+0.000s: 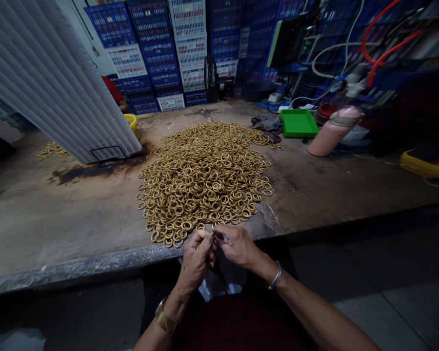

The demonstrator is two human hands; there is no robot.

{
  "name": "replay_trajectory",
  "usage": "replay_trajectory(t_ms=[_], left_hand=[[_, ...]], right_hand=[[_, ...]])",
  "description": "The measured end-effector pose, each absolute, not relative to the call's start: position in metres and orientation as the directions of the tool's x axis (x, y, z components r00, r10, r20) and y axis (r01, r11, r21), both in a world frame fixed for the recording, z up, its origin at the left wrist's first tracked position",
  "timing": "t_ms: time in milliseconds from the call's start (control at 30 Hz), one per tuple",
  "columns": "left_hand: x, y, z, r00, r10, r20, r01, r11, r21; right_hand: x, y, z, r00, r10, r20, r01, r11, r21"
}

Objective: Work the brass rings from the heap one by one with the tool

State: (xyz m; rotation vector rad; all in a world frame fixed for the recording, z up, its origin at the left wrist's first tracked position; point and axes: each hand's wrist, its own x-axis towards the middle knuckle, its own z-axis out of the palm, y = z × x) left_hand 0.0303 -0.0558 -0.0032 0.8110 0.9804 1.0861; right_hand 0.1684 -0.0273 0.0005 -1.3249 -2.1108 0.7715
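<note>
Item [212, 233] between fingertips [206, 240] too small to tell.

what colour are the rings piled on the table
The rings are a brassy gold, shown best in the head view, the only one here.

Smooth, glossy, brassy metal rings [205, 178]

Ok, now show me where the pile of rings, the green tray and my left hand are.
Pile of rings [205, 175]: head view, on the middle of the heap.
Green tray [299, 125]: head view, on its inside floor.
Left hand [196, 259]: head view, on the middle of the hand, below the thumb.
</note>
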Motion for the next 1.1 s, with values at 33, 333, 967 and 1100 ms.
replay_trajectory(t_ms=[33,333,967,1100], left_hand=[[0.030,-0.056,-0.003,0.159,0.959,-0.236,-0.317,0.276,0.907],[0.026,-0.058,-0.005,0.183,0.957,-0.223,-0.311,0.271,0.911],[0.022,-0.083,-0.126,0.107,0.620,-0.777,-0.205,0.778,0.593],[0.010,-0.087,-0.148,0.033,0.679,-0.734,0.034,0.733,0.680]], right_hand=[[0.168,-0.028,0.001,-0.397,0.908,0.130,0.632,0.374,-0.679],[0.168,-0.028,0.003,-0.449,0.892,0.048,0.710,0.389,-0.587],[0.164,-0.011,-0.008,-0.099,0.995,-0.025,0.946,0.087,-0.313],[0.163,-0.010,-0.009,-0.086,0.995,-0.044,0.957,0.070,-0.281]])
